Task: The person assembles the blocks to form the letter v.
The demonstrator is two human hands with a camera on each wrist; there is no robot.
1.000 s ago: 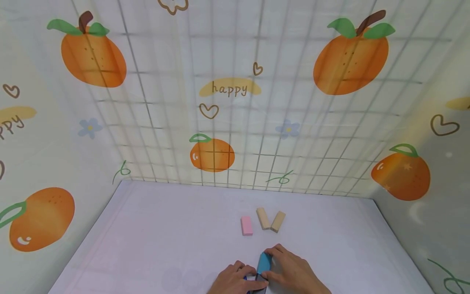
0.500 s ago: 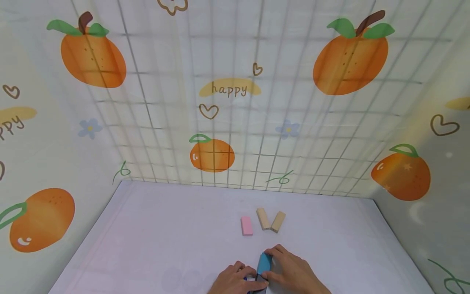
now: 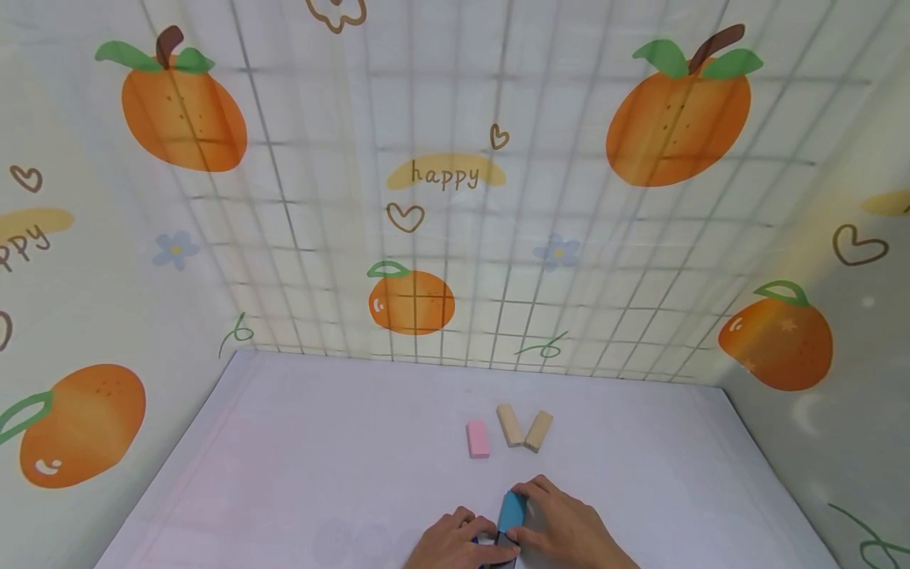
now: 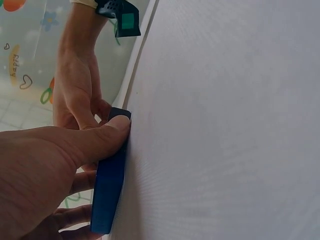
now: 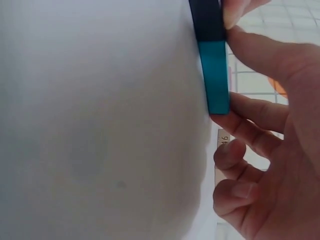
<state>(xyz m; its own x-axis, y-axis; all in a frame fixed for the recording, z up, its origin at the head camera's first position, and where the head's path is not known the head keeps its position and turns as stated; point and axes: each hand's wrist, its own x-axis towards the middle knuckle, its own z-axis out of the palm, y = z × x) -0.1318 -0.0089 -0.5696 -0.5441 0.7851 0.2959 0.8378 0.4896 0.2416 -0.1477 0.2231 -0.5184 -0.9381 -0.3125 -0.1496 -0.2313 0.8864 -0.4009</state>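
Head view: on the near side of the white table (image 3: pixel 284 458), a right hand (image 3: pixel 569 525) pinches a light-blue block (image 3: pixel 510 512) end to end; the left hand (image 3: pixel 451 544) grips a dark-blue block (image 4: pixel 107 197). Both look light, stiff, sturdy; ends seem the surest hold.

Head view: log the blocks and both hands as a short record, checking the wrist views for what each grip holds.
Left grip: pinches the dark blue block between thumb and fingers
Right grip: holds the light blue block, thumb and fingers toward opposite ends
Dark grey block: meets one end of the light blue block
Pink block: lies beyond the hands
Bare wood blocks: two, right of the pink block, slanted in a V; contact between them unclear
Surface: white tabletop
Backdrop: orange-print curtain reading "happy"
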